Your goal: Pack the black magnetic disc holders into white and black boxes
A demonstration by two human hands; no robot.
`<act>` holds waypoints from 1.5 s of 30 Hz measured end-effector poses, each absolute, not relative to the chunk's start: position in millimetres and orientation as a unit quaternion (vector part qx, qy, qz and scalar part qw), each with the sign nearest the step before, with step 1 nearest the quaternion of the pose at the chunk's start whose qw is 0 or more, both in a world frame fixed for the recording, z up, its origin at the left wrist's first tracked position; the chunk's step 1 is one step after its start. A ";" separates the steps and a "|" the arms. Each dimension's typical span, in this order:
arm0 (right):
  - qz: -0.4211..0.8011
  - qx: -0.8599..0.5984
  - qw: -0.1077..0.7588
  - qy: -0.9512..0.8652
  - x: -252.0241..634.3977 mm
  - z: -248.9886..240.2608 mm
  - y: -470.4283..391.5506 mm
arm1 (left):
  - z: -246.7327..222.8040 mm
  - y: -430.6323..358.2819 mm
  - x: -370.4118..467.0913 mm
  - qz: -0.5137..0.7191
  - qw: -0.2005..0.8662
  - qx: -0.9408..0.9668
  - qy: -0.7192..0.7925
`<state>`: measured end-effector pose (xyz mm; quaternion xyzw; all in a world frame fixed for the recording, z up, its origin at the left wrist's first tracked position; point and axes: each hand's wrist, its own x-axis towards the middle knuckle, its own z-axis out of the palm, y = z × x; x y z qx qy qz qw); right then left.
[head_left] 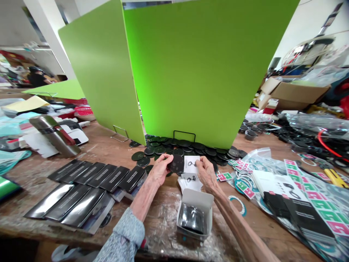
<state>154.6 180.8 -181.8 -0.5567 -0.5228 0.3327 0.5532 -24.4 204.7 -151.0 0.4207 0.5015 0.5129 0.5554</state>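
Between finger and thumb, my left hand [160, 169] pinches a round black disc [176, 164] by its left edge. My right hand [206, 172] grips a white printed card [191, 163] by its right side, its left edge beside the disc. Just below lies a small stack of similar white leaflets [190, 182]. Nearer to me stands an opened white box [196, 196] with a shiny black wrapped item [192, 218] inside. Behind my hands, many black discs [163, 145] are spread along the foot of the green panel.
Tall green panels [196, 72] on wire stands rise behind the discs. Black booklets [92, 174] lie in two rows at left, near a metal thermos [56, 136]. At right are sticker sheets [313, 196], more booklets [308, 214] and a cardboard box [294, 94].
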 end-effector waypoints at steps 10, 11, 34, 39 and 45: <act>0.389 -0.470 0.584 -0.536 159.4 -155.1 161.7 | -138.6 162.7 -16.6 0.491 0.600 0.440 0.453; 0.377 -0.470 0.592 -0.535 169.4 -146.3 148.8 | -138.7 144.9 -22.3 0.479 0.606 0.455 0.443; -0.144 -0.444 0.307 -0.829 153.7 -161.7 29.6 | -212.1 15.3 31.3 0.574 0.502 0.434 0.480; -0.082 -0.407 0.294 -0.861 154.9 -165.4 18.0 | -222.9 11.5 19.7 0.551 0.474 0.494 0.477; 0.150 -0.528 0.456 -0.701 178.7 -186.2 8.9 | -229.4 12.3 7.0 0.549 0.282 0.642 0.454</act>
